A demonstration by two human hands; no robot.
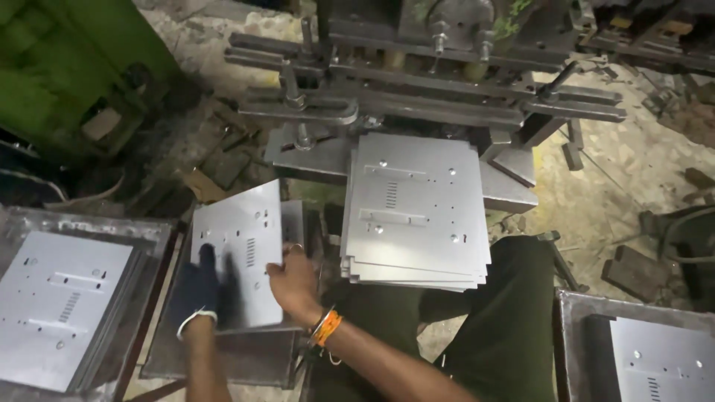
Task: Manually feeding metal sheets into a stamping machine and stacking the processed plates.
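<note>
My left hand [198, 286], in a dark glove, lies flat on a punched grey metal sheet [242, 234] tilted up at lower centre-left. My bare right hand [296, 283], with orange and metal bangles on the wrist, grips the right edge of the same sheet. The sheet has holes and a row of small slots. Just to the right, a stack of like sheets [417, 212] rests on the press bed and over my lap.
A press machine [432, 89] with bars and bolts stands ahead. A metal tray [153, 232] at the left holds more sheets [56, 313]. Another tray [570, 342] with a sheet sits at lower right. A green machine [67, 67] fills the upper left. Scrap litters the floor.
</note>
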